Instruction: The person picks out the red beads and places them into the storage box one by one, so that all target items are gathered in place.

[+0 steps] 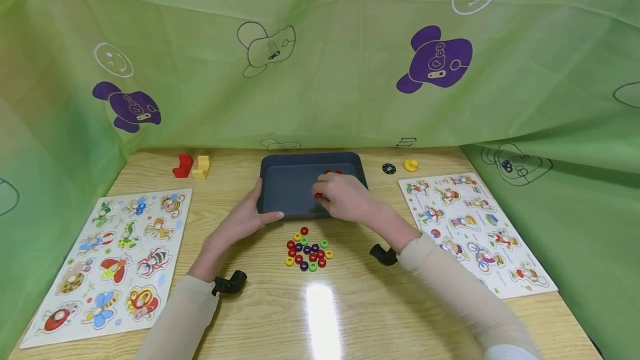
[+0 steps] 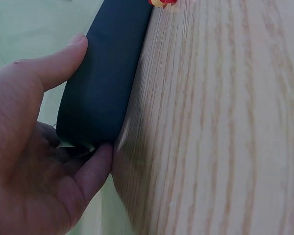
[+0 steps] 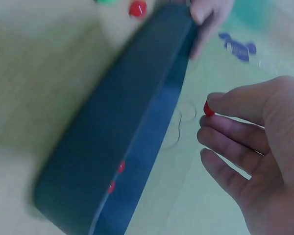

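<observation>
A dark blue-grey tray (image 1: pixel 287 190) lies at the far middle of the table. My left hand (image 1: pixel 241 220) holds its near left corner, the thumb over the front rim and the fingers along the left side. Above the tray's right half, my right hand (image 1: pixel 347 198) pinches a small red ring bead (image 3: pixel 208 108) between thumb and index finger. A few red beads (image 3: pixel 121 166) lie inside the tray, partly behind the right hand in the head view. In front of the tray is a loose cluster of red, yellow, green and purple beads (image 1: pixel 298 247).
Picture puzzle boards lie at the left (image 1: pixel 135 226) and right (image 1: pixel 467 221). Behind the left board stand a red block (image 1: pixel 183 165) and a yellow block (image 1: pixel 201 168). A black round chip (image 1: pixel 389 169) and yellow duck (image 1: pixel 411 165) sit right of the tray. Green curtain (image 1: pixel 325 88) surrounds the table.
</observation>
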`<state>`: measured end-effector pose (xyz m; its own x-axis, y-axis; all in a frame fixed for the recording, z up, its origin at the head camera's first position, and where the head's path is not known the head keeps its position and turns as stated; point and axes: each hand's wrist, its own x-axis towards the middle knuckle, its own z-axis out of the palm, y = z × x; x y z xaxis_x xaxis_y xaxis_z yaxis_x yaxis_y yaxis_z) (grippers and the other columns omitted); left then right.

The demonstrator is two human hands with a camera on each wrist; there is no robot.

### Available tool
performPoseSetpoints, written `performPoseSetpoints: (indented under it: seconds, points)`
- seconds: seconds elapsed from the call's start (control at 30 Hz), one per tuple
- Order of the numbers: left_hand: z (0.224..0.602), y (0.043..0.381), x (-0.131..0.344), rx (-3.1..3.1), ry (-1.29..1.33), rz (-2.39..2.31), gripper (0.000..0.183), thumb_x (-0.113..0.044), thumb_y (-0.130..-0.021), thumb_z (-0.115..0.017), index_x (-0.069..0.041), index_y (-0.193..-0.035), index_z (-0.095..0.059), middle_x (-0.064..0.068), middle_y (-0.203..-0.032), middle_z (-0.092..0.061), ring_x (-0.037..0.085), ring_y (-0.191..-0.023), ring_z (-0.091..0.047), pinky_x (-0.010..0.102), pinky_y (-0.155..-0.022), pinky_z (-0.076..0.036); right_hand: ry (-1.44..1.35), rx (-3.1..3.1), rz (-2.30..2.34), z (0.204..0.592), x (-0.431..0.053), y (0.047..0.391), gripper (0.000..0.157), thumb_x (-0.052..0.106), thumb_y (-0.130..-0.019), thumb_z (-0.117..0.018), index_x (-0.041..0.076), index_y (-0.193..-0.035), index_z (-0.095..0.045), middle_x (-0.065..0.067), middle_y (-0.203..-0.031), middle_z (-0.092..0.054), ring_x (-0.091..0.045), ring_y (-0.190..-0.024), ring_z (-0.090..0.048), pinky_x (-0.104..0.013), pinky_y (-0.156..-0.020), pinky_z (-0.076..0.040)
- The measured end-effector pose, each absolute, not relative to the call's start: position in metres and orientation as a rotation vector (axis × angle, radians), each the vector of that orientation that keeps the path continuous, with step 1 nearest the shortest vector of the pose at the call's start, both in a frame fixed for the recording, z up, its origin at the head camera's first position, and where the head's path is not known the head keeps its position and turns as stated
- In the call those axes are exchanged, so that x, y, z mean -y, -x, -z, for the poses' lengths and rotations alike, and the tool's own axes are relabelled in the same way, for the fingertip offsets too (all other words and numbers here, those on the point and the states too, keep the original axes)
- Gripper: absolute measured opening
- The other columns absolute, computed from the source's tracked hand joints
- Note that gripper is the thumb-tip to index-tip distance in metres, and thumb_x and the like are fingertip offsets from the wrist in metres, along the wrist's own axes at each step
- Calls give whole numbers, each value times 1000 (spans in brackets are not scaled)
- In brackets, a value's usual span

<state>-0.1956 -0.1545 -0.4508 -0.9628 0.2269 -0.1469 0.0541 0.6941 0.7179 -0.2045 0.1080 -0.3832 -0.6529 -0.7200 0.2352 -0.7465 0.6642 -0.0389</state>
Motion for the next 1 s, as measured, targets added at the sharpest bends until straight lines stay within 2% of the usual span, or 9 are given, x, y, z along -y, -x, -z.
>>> performPoseSetpoints:
  seconds: [0.3, 0.43, 0.53, 0.67, 0.77, 0.87, 1.0]
  points:
    - [452, 194, 155, -2681, -211, -1124, 109, -55, -77, -66, -20, -149, 8, 6, -158, -4, 28, -144, -12, 50, -114, -21, -961, 2854, -355, 393, -106, 262, 19, 11, -88, -57, 13, -102, -70, -2, -96, -65, -16, -80, -62, -28, -62, -49]
    - [452, 194, 154, -2684, -219, -1124, 109, -56, -77, -66, -20, -149, 7, 7, -157, -5, 28, -144, -13, 50, -114, -21, -871, 2945, -337, 405, -102, 281, 22, 9, -89, -53, 13, -104, -69, -3, -100, -67, -16, -79, -61, -27, -60, -45]
    - [453, 195, 154, -2688, -215, -1128, 109, -56, -77, -66, -20, -149, 7, 7, -157, -5, 29, -144, -13, 50, -114, -22, -868, 2984, -301, 412, -97, 291, 21, 6, -90, -50, 13, -98, -68, -3, -92, -66, -15, -70, -54, -26, -57, -38]
    - [454, 195, 156, -2692, -209, -1132, 109, -57, -76, -66, -21, -149, 7, 7, -157, -6, 28, -144, -14, 50, -114, -22, -873, 3021, -211, 421, -90, 299, 19, 4, -89, -48, 13, -81, -63, -2, -74, -56, -16, -61, -41, -29, -53, -29]
    - [454, 195, 155, -2693, -210, -1132, 108, -57, -76, -65, -22, -149, 7, 7, -157, -8, 28, -144, -14, 49, -113, -23, -853, 3037, -143, 425, -89, 303, 20, 4, -89, -49, 15, -77, -61, -2, -73, -55, -16, -60, -43, -29, -53, -31]
    - [454, 195, 154, -2692, -210, -1130, 108, -57, -77, -65, -22, -149, 7, 8, -157, -8, 28, -144, -14, 49, -114, -23, -830, 3032, -107, 426, -90, 304, 20, 6, -89, -50, 17, -83, -65, 0, -80, -62, -15, -64, -50, -28, -56, -37]
    - [454, 195, 154, -2693, -206, -1124, 108, -56, -77, -65, -21, -149, 7, 7, -157, -7, 28, -144, -13, 49, -114, -22, -839, 3007, -121, 422, -95, 301, 20, 6, -88, -51, 17, -90, -68, -1, -85, -65, -15, -66, -52, -28, -58, -38]
